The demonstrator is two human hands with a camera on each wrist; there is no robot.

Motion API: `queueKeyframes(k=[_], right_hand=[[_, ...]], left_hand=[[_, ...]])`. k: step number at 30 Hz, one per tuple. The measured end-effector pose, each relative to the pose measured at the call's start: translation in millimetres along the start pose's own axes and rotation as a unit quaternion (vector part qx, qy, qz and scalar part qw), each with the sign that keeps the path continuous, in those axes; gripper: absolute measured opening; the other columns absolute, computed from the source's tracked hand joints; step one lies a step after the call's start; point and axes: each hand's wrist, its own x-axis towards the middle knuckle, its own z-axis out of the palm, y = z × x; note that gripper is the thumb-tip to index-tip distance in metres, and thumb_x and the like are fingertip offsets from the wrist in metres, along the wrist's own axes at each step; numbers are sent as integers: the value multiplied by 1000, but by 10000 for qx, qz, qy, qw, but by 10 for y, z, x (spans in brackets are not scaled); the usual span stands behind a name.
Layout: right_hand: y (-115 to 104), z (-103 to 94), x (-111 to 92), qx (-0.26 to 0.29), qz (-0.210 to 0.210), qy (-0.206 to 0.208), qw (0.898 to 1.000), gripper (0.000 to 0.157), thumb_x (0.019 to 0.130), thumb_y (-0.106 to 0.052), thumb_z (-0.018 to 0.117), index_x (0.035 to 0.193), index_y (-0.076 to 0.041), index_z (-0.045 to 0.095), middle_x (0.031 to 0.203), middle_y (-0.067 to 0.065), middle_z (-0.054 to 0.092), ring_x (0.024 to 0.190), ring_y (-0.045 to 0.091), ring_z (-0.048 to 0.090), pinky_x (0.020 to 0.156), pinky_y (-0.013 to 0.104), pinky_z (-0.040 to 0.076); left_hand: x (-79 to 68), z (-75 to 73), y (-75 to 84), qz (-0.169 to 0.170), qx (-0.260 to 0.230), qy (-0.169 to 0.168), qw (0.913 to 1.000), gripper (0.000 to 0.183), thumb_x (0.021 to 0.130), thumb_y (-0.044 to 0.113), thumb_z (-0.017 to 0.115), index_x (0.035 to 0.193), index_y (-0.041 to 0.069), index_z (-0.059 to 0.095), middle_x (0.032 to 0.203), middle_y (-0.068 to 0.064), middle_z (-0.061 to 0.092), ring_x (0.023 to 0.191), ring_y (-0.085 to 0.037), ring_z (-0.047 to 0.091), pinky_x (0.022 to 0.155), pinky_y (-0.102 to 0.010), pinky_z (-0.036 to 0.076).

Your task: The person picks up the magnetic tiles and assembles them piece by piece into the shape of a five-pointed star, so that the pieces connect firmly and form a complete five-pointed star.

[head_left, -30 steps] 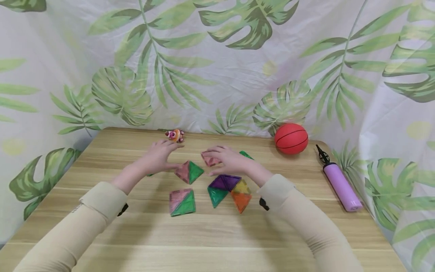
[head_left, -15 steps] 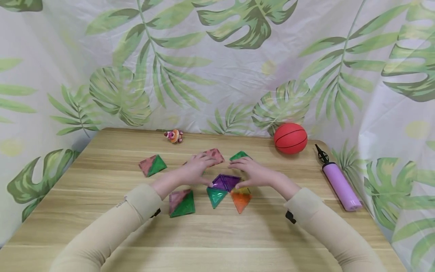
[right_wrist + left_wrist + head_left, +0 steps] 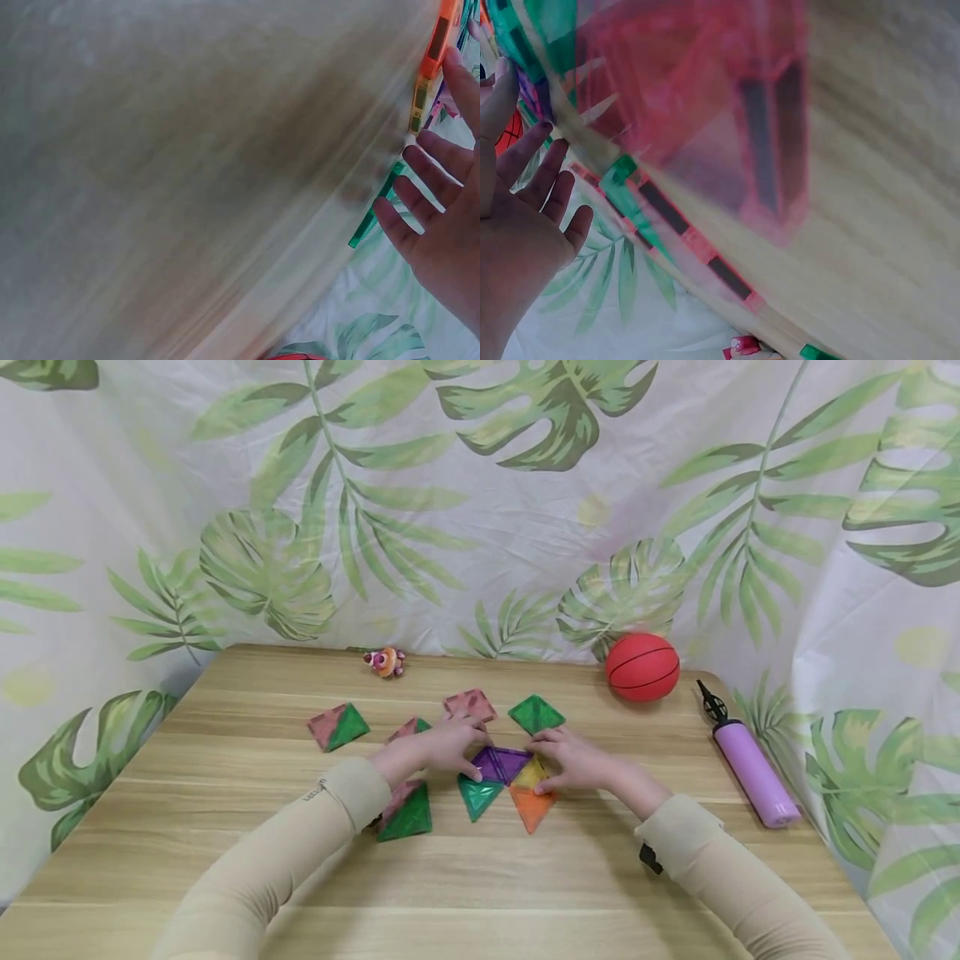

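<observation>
A cluster of translucent magnetic tiles lies mid-table: two purple tiles [image 3: 507, 765], a teal triangle [image 3: 478, 797], a yellow tile [image 3: 530, 773] and an orange tile [image 3: 532, 810]. At its left side is my left hand [image 3: 452, 745], thumb at the purple and teal tiles' edge, fingers reaching along the far side. My right hand [image 3: 576, 762] touches the right side, its thumb where yellow meets orange and its fingertips by the yellow tile's far end. Both wrist views show loosely extended, spread fingers. A pink-and-green square [image 3: 411, 817] lies partly behind my left forearm.
Farther back lie a green diamond [image 3: 536, 714], a pink tile [image 3: 472, 702] and a pink-and-green square [image 3: 337, 727]. Another pink-and-green pair [image 3: 408, 728] is partly covered by the left arm. A small toy figure [image 3: 386, 662], red ball [image 3: 642, 667] and purple hand pump [image 3: 753, 772] stand around.
My left hand has moved right, from the pink-and-green pair to the cluster's left side. My right hand has left the pink tile and come to the cluster's right side.
</observation>
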Motion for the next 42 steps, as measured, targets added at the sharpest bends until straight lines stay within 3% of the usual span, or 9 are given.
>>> queueKeyframes(k=[3,9,13,17,21,25,29,33,42], right_hand=[[18,24,13,104,19,28,9999,67,78,-44,74,129,-5,56,132,11,49,125,31,41,105,47,34],[42,37,33,346,154,88,9992,64,76,-42,77,125,-6,58,130,11,51,124,30,43,106,46,34],[42,52,56,609,175,234,9977,65,71,-39,82,121,-6,58,117,8,56,112,24,49,99,42,39],[38,58,70,1080,272,290,9934,64,69,-31,84,120,-6,56,99,3,60,92,16,54,84,33,46],[42,35,70,1615,369,144,9861,55,76,-19,80,121,-6,52,84,2,60,75,12,53,68,26,46],[57,14,57,2102,395,9,9769,42,85,-8,69,122,-4,50,80,2,59,68,10,50,61,24,44],[56,26,51,2810,481,-135,9584,35,91,0,59,124,-1,47,81,7,60,60,12,51,53,24,44],[46,46,42,3341,534,-193,9408,36,92,5,54,125,1,42,78,11,57,54,16,50,50,25,43],[28,25,16,3524,281,-188,9352,44,93,7,49,133,-5,33,69,10,49,54,18,47,50,26,42]], left_hand=[[20,17,-10,60,-110,32,9999,56,75,39,77,122,11,63,131,-10,52,126,-31,38,107,-59,21],[51,36,-2,-50,-302,15,9995,56,75,36,79,121,9,60,124,-5,57,121,-25,43,108,-42,29],[50,44,4,-275,-728,-15,9970,55,73,31,81,118,11,57,109,-1,60,103,-18,50,95,-35,41],[35,51,9,-356,-1217,-8,9919,53,73,25,81,116,13,52,92,1,59,83,-13,53,78,-30,46],[10,45,18,-318,-1486,42,9884,45,79,16,76,117,13,51,88,0,59,79,-12,53,75,-29,46],[-11,33,28,-376,-1934,79,9804,32,87,7,66,116,11,52,89,-3,57,74,-12,55,68,-26,50],[-22,36,27,-414,-2481,63,9678,29,90,1,61,115,9,51,85,-7,57,62,-13,57,58,-24,51],[-32,40,25,-329,-2699,104,9623,29,90,-1,59,116,8,51,81,-8,59,58,-12,56,54,-24,49],[-64,5,37,-370,-3007,170,9528,30,92,-3,55,119,8,49,76,-7,58,58,-16,54,54,-35,52]])
